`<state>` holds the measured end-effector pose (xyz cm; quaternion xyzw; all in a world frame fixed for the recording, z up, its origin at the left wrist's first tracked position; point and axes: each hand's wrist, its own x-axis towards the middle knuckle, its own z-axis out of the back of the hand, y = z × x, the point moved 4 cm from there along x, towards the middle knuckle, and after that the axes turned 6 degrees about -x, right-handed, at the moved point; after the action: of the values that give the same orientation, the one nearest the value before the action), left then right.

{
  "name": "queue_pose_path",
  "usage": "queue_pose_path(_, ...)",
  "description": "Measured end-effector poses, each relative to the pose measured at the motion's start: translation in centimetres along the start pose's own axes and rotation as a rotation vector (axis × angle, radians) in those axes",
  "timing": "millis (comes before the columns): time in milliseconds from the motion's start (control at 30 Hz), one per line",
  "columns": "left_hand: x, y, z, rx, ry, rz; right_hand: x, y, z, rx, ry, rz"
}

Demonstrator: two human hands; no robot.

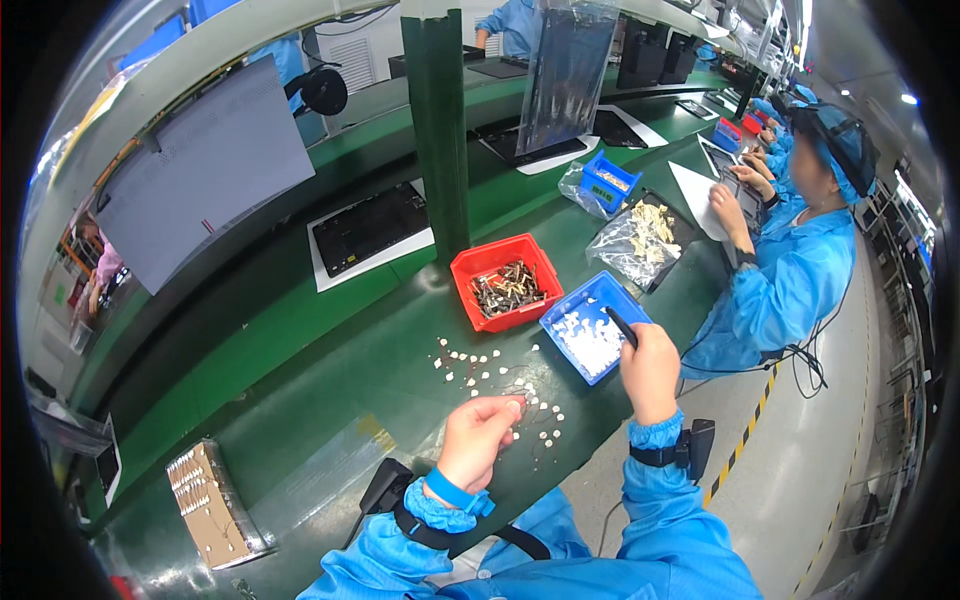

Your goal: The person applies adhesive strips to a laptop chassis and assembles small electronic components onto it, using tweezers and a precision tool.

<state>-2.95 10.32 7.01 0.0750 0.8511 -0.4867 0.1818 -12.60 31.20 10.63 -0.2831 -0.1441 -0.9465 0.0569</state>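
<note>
Your left hand (478, 430) hovers low over the green bench (300, 400), fingertips pinched narrow on one small white piece (513, 405); what it is exactly is too small to tell. More white pieces (480, 370) lie scattered loose on the mat just ahead of that hand, some near the bench's front edge.

Your right hand (650, 370) is closed around a thin black tool (621, 327), its tip pointing into the blue bin (560, 312) of white parts (590, 345). The red bin (497, 258) of metal clips (507, 288) sits just beside the blue one, touching or nearly so.

Risks, as judged from here:
- The pinch is light and the piece tiny; a slip would likely drop it among the scattered ones or off the front edge.
- Your left wrist sits close to the loose pieces; a sweep of the sleeve could push several off the bench.
- The tool tip could flick parts out of the blue bin into the red one.
- A co-worker's elbow (770, 290) is near on your right; a bump there could jog the tool hand.
</note>
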Motion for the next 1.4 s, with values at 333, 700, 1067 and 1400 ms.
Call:
queue_pose_path(333,-2.4,-0.8,2.4,-0.203,0.002,0.104,-4.3,11.6,3.3,0.734,0.186,0.586)
queue_pose_path(700,-4.9,-6.1,7.4,0.074,0.058,-0.091,-7.1,14.8,2.2,0.900,0.319,0.543)
queue_pose_path(1067,12.2,-17.4,25.2,1.645,-0.676,-0.629,-15.3,16.9,-2.9,1.159,0.631,0.196)
queue_pose_path(1400,10.5,-18.8,29.0,1.595,-0.811,-0.633,-14.9,17.3,-2.4,1.167,0.720,0.264)
